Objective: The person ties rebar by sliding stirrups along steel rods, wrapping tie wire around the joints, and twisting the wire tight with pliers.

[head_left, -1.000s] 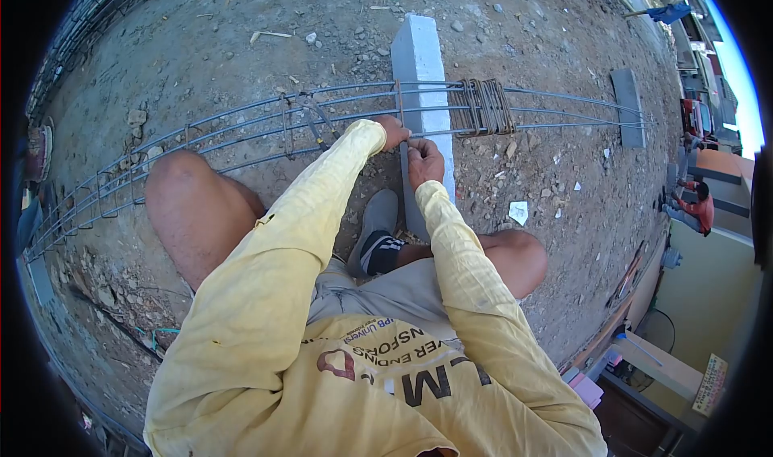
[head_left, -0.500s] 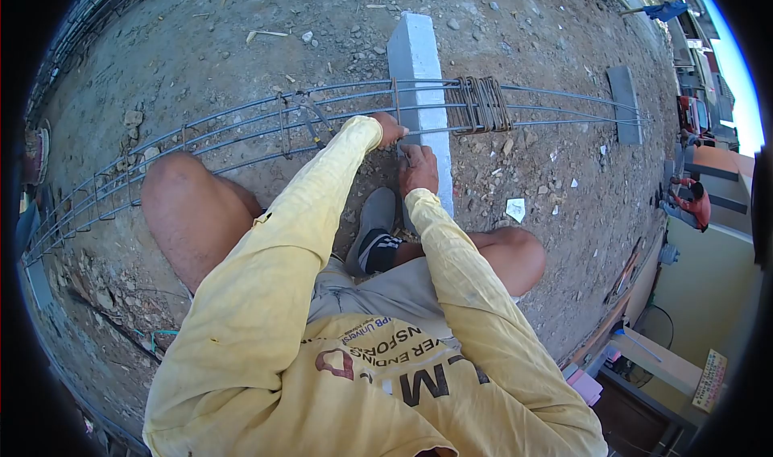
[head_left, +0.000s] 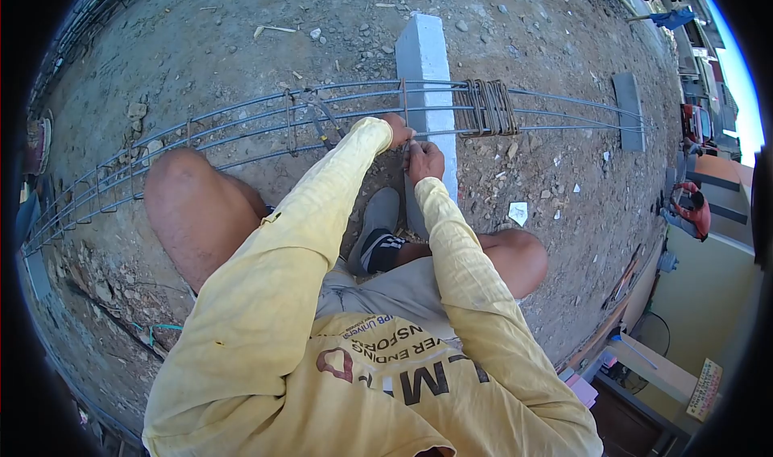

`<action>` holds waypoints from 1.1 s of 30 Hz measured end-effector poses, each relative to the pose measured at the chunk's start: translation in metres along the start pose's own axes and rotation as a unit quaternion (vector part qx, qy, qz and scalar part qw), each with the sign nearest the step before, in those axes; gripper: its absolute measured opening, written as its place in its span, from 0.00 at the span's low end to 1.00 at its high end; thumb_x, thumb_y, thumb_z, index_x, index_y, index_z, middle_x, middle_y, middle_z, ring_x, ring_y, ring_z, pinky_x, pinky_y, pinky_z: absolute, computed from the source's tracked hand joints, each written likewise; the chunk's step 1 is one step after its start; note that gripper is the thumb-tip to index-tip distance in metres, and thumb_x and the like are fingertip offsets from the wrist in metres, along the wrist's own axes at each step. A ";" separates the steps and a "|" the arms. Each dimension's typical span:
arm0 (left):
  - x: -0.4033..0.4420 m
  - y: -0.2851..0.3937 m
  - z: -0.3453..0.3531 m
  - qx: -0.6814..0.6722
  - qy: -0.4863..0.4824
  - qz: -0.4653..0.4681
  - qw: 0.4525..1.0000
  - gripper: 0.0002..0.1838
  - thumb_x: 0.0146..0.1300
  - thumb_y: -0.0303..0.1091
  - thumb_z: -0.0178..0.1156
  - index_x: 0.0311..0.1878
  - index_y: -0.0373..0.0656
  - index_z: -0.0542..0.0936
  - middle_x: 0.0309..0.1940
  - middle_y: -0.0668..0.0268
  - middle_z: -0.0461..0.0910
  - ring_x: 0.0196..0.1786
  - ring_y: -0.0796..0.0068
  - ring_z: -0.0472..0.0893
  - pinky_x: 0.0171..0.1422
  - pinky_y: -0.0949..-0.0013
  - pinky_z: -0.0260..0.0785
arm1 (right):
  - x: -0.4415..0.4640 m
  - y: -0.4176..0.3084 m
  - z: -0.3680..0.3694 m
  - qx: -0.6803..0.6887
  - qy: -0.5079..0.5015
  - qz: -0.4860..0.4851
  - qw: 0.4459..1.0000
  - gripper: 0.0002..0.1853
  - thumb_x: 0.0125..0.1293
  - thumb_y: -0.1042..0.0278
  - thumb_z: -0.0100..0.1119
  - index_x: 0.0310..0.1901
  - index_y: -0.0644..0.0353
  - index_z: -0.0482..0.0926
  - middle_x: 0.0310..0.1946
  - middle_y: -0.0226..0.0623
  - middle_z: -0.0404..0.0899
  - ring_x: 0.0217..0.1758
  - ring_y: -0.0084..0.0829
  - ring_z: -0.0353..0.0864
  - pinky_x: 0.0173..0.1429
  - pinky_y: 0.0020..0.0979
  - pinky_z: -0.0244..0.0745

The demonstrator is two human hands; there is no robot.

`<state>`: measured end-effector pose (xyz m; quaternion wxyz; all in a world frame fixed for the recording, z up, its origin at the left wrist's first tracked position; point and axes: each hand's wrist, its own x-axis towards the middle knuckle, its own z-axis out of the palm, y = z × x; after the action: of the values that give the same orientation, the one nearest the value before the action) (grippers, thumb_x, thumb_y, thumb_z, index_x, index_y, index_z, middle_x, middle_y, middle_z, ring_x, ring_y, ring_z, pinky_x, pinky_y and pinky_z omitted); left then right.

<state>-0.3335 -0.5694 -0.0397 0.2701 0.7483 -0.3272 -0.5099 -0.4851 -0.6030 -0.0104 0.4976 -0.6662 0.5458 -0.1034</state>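
Observation:
Long steel bars (head_left: 362, 95) with square stirrups run across the view and rest over a pale concrete block (head_left: 424, 54). My left hand (head_left: 398, 131) is closed at the near bar, beside a stirrup (head_left: 404, 95) at the block's left edge. Just below and to the right, my right hand (head_left: 425, 161) is closed in a pinch, its fingertips close to those of my left hand. Whatever the fingertips hold is too small to make out. A bundle of stirrups (head_left: 489, 107) sits around the bars to the right of the block. A pincer-like tool (head_left: 322, 119) lies at the bars on the left.
A second block (head_left: 628, 112) supports the bars' right end. My bent knees (head_left: 189, 207) flank the work, with my shoe (head_left: 381, 211) near the first block. A white shard (head_left: 518, 213) lies on stony ground. Another person in red (head_left: 694, 211) is at the far right.
My right hand dipped below the bar half a second ago with its fingers lower; now its fingertips are back up beside my left hand. The person in red has bent over.

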 end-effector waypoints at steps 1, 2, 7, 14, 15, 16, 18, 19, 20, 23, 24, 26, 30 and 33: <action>0.000 0.000 0.000 0.000 -0.002 -0.002 1.000 0.23 0.63 0.50 0.58 0.44 0.37 0.82 0.33 0.61 0.84 0.33 0.67 0.82 0.42 0.63 0.74 | -0.010 -0.026 -0.005 0.082 -0.018 0.084 0.993 0.12 0.69 0.60 0.55 0.36 0.60 0.76 0.23 0.33 0.79 0.26 0.31 0.79 0.31 0.36 0.75; 0.000 0.001 -0.001 0.004 -0.007 -0.004 1.000 0.23 0.63 0.50 0.58 0.43 0.37 0.83 0.33 0.61 0.84 0.33 0.67 0.82 0.41 0.63 0.74 | -0.015 -0.040 -0.008 0.163 -0.035 0.166 0.972 0.12 0.69 0.59 0.55 0.34 0.59 0.76 0.22 0.29 0.78 0.23 0.26 0.78 0.29 0.32 0.75; -0.005 0.005 -0.007 -0.011 -0.027 0.002 1.000 0.24 0.62 0.51 0.59 0.44 0.36 0.82 0.33 0.60 0.84 0.33 0.67 0.82 0.41 0.63 0.74 | -0.003 -0.028 -0.012 0.294 -0.098 0.301 0.902 0.09 0.69 0.58 0.55 0.34 0.52 0.76 0.22 0.26 0.77 0.20 0.24 0.75 0.25 0.29 0.72; -0.005 0.005 -0.008 -0.021 -0.037 0.008 0.999 0.23 0.62 0.50 0.59 0.44 0.36 0.82 0.34 0.60 0.84 0.33 0.68 0.82 0.42 0.64 0.74 | -0.020 -0.028 0.003 0.022 0.066 0.062 0.996 0.12 0.67 0.59 0.56 0.38 0.60 0.76 0.24 0.35 0.81 0.24 0.34 0.81 0.33 0.38 0.77; -0.003 0.003 -0.007 -0.020 -0.039 0.009 0.999 0.23 0.62 0.50 0.59 0.44 0.36 0.82 0.34 0.60 0.84 0.33 0.68 0.82 0.42 0.64 0.74 | -0.024 -0.032 0.002 -0.037 0.071 0.047 0.996 0.11 0.66 0.59 0.56 0.40 0.58 0.76 0.28 0.38 0.81 0.29 0.38 0.81 0.37 0.40 0.76; -0.002 0.002 -0.006 -0.015 -0.041 0.008 0.999 0.23 0.62 0.50 0.59 0.44 0.36 0.82 0.34 0.60 0.84 0.34 0.68 0.82 0.42 0.64 0.74 | -0.031 -0.042 -0.001 -0.097 0.077 0.033 0.992 0.11 0.65 0.60 0.57 0.43 0.57 0.77 0.32 0.42 0.81 0.34 0.43 0.81 0.41 0.41 0.76; -0.001 0.004 -0.007 -0.005 -0.042 0.007 0.999 0.23 0.62 0.50 0.59 0.44 0.36 0.82 0.34 0.61 0.84 0.34 0.68 0.82 0.42 0.64 0.74 | -0.040 -0.057 -0.009 -0.215 0.089 0.002 0.972 0.13 0.63 0.62 0.58 0.48 0.54 0.78 0.39 0.49 0.81 0.43 0.52 0.81 0.50 0.45 0.75; -0.003 0.004 -0.007 -0.006 -0.043 0.004 0.999 0.23 0.62 0.50 0.59 0.44 0.36 0.82 0.34 0.61 0.84 0.35 0.68 0.82 0.43 0.64 0.74 | -0.040 -0.051 -0.010 -0.231 0.086 -0.036 0.969 0.13 0.63 0.62 0.58 0.49 0.52 0.77 0.41 0.48 0.80 0.44 0.51 0.81 0.50 0.45 0.75; -0.004 0.005 -0.008 -0.007 -0.044 0.002 0.999 0.23 0.62 0.50 0.59 0.44 0.36 0.82 0.34 0.61 0.84 0.35 0.68 0.82 0.43 0.64 0.74 | -0.037 -0.042 -0.011 -0.247 0.083 -0.073 0.963 0.14 0.63 0.62 0.57 0.50 0.51 0.77 0.43 0.47 0.80 0.44 0.51 0.81 0.51 0.45 0.75; -0.002 0.003 -0.007 -0.013 -0.040 0.003 0.999 0.23 0.62 0.50 0.59 0.44 0.36 0.82 0.34 0.60 0.84 0.36 0.67 0.82 0.44 0.64 0.73 | -0.034 -0.038 -0.009 -0.275 0.065 -0.118 0.952 0.16 0.64 0.61 0.56 0.53 0.50 0.77 0.49 0.46 0.76 0.47 0.51 0.80 0.52 0.46 0.74; -0.004 0.004 -0.007 -0.016 -0.039 0.005 0.999 0.23 0.62 0.50 0.59 0.44 0.36 0.82 0.34 0.60 0.84 0.36 0.67 0.82 0.44 0.63 0.73 | -0.036 -0.045 -0.009 -0.282 0.058 -0.121 0.950 0.17 0.65 0.61 0.55 0.54 0.50 0.77 0.50 0.46 0.75 0.48 0.51 0.79 0.53 0.46 0.74; -0.007 0.006 -0.009 -0.012 -0.039 -0.005 0.999 0.23 0.62 0.53 0.57 0.41 0.39 0.83 0.40 0.55 0.84 0.45 0.58 0.82 0.53 0.58 0.70 | -0.049 -0.055 -0.008 -0.306 0.044 -0.111 0.944 0.17 0.66 0.62 0.53 0.55 0.52 0.77 0.51 0.47 0.74 0.49 0.52 0.79 0.54 0.47 0.74; -0.011 0.009 -0.011 0.000 -0.043 -0.021 0.999 0.24 0.62 0.54 0.56 0.43 0.41 0.84 0.46 0.53 0.83 0.52 0.53 0.80 0.60 0.54 0.67 | -0.054 -0.053 0.001 -0.286 0.041 -0.079 0.954 0.17 0.65 0.62 0.54 0.51 0.59 0.80 0.49 0.48 0.77 0.53 0.53 0.77 0.57 0.46 0.72; -0.009 0.006 -0.009 -0.007 -0.039 -0.012 0.999 0.24 0.62 0.54 0.56 0.44 0.41 0.84 0.47 0.53 0.83 0.52 0.52 0.80 0.60 0.54 0.67 | -0.048 -0.046 0.004 -0.265 0.059 -0.086 0.959 0.17 0.65 0.62 0.53 0.52 0.58 0.80 0.44 0.49 0.79 0.50 0.57 0.78 0.55 0.47 0.73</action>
<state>-0.3290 -0.5659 -0.0276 0.2561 0.7296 -0.3248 -0.5446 -0.4721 -0.5652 0.0425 0.2591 -0.8113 0.5227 -0.0371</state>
